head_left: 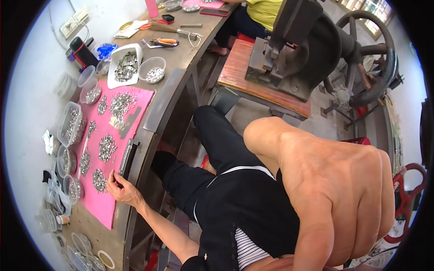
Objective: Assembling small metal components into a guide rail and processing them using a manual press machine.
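My left hand [122,190] rests at the near edge of a pink mat [101,212], its thumb and forefinger drawn close together. Whatever may be between them is too small to make out. Beside its fingertips lies a dark straight bar [128,159] along the mat's edge. Small heaps of silvery metal pieces are spread over the mat, the nearest heap [99,179] just beyond the hand. My right hand [346,189] is raised very close to the camera, back of the hand showing. Its fingers are curled and pressed together, with the tips hidden.
Clear plastic tubs [72,124] of metal pieces line the wall side. A white tray [121,81] of scrap and a round bowl [152,70] stand past the mat, near orange-handled pliers [165,42]. A heavy hand press [303,49] stands across from the table. Another person [262,16] sits beyond.
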Motion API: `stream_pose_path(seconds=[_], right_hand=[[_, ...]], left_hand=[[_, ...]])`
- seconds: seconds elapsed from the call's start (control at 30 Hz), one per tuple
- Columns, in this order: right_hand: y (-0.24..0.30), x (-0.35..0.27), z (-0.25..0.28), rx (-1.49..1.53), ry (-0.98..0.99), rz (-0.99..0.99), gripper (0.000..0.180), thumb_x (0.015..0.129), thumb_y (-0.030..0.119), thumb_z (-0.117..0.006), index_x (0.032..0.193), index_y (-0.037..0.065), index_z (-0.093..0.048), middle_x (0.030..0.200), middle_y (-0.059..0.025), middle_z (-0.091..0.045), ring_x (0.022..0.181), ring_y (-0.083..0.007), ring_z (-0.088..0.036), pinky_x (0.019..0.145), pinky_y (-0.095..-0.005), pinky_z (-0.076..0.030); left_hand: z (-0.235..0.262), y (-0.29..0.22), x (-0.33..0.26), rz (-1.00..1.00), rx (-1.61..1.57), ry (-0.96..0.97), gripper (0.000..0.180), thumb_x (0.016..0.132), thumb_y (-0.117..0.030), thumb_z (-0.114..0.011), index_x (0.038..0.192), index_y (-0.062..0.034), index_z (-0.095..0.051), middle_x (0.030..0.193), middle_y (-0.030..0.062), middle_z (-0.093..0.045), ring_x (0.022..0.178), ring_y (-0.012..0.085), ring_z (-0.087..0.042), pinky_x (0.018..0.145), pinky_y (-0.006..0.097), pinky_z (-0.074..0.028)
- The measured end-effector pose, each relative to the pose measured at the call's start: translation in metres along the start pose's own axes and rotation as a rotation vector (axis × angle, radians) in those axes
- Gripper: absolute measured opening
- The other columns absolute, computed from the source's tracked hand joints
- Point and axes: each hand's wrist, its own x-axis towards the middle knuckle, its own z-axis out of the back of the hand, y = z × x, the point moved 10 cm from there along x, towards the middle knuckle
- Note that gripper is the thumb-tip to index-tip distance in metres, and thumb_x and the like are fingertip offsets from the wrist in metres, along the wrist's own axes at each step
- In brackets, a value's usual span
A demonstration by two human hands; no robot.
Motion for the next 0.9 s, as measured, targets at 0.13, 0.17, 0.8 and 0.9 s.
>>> stream_pose_path(seconds=[0.13,0.17,0.8,0.9], right_hand=[[0.004,-0.001,-0.008,-0.066,-0.038,-0.011,0.014,0.077,-0.011,-0.054,0.066,-0.008,-0.063,0.071,-0.0283,-0.061,0.063,-0.0394,-0.063,0.069,-0.0612,-0.056],[0.003,-0.001,-0.008,-0.091,-0.051,-0.014,0.015,0.078,-0.01,-0.053,0.066,-0.008,-0.062,0.072,-0.0282,-0.061,0.063,-0.0387,-0.062,0.069,-0.0602,-0.056],[-0.315,-0.2,0.244,-1.067,0.158,-1.13,0.058,0.085,0.012,-0.076,0.139,0.006,-0.054,0.104,-0.0086,-0.06,0.091,-0.0197,-0.061,0.081,-0.0353,-0.052],[-0.332,-0.203,0.253,-1.048,0.246,-1.148,0.06,0.08,0.01,-0.08,0.136,0.008,-0.057,0.096,-0.0085,-0.056,0.083,-0.0192,-0.057,0.075,-0.0354,-0.05]], left_hand=[[-0.007,-0.014,0.003,-0.054,-0.029,0.002,0.012,0.097,-0.004,-0.065,0.106,-0.0001,-0.071,0.097,0.0104,-0.068,0.089,0.0257,-0.062,0.08,0.038,-0.05],[-0.007,-0.012,0.002,-0.053,-0.028,0.005,0.012,0.097,-0.004,-0.065,0.106,-0.0001,-0.071,0.097,0.0104,-0.068,0.089,0.0257,-0.062,0.08,0.038,-0.05],[0.015,0.023,-0.007,0.124,0.05,0.276,0.042,0.081,-0.024,-0.081,0.119,-0.0091,-0.069,0.109,0.009,-0.061,0.107,0.0283,-0.057,0.099,0.042,-0.038],[0.014,0.021,-0.008,0.095,0.095,0.286,0.039,0.082,-0.02,-0.081,0.117,-0.0087,-0.069,0.109,0.0102,-0.06,0.107,0.0286,-0.057,0.098,0.042,-0.037]])
